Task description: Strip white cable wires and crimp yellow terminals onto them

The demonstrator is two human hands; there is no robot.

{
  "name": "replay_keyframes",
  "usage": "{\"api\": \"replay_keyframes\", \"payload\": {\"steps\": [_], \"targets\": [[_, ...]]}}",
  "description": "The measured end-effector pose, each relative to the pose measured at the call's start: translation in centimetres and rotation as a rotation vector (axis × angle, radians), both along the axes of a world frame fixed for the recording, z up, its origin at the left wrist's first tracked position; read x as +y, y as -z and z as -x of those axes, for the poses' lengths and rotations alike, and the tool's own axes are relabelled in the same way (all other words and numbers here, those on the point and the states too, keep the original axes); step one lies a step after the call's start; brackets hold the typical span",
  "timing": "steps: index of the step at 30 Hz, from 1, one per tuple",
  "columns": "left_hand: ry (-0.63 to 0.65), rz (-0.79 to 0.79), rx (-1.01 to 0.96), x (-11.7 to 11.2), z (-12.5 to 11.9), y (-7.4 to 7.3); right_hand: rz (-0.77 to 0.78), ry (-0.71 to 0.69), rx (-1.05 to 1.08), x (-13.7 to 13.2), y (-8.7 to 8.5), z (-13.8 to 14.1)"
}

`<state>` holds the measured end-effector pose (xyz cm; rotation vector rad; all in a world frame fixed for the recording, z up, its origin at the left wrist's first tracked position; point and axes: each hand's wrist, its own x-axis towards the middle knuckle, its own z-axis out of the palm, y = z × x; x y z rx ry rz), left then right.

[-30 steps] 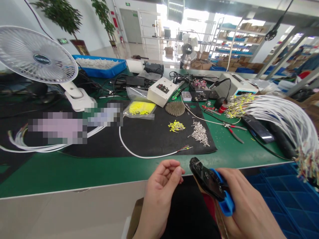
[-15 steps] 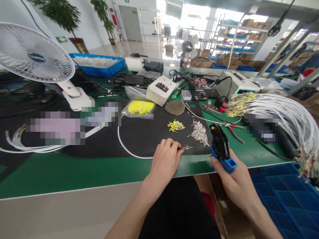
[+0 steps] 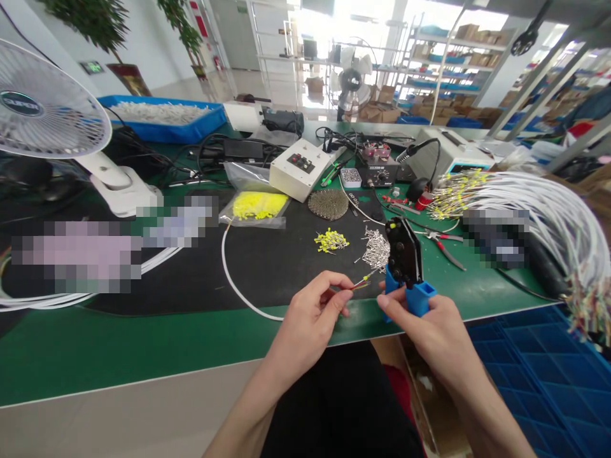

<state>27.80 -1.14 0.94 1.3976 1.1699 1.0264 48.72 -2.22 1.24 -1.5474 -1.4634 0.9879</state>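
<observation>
My left hand (image 3: 315, 312) pinches the stripped end of a white cable (image 3: 229, 273), whose thin coloured wires (image 3: 359, 284) stick out past my fingertips. My right hand (image 3: 424, 324) grips a crimping tool (image 3: 405, 261) by its blue handles, black head pointing up and away. The tool's head stands just right of the wire tips, over the edge of the black mat (image 3: 267, 254). A small pile of yellow parts (image 3: 330, 240) and a pile of metal pins (image 3: 375, 247) lie on the mat just beyond my hands.
A white desk fan (image 3: 52, 121) stands at the left, a white control box (image 3: 293, 168) and a bag of yellow parts (image 3: 255, 207) at the middle. A bundle of white cables (image 3: 539, 216) curves at the right above blue crates (image 3: 539, 381). Red-handled pliers (image 3: 442, 242) lie near the tool.
My left hand has lifted the cable's wire ends off the mat. My right hand has brought the crimping tool left, close beside the wire tips. The view has shifted slightly.
</observation>
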Motion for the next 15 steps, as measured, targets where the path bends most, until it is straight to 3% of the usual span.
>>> {"api": "replay_keyframes", "payload": {"steps": [4,15], "targets": [[0.044,0.027,-0.044,-0.1,0.1,-0.2,-0.020,-0.023,0.082,-0.2,-0.9,1.1],[0.064,0.034,-0.103,-0.3,-0.5,-0.2,-0.085,-0.013,0.058,-0.5,-1.9,1.8]]}}
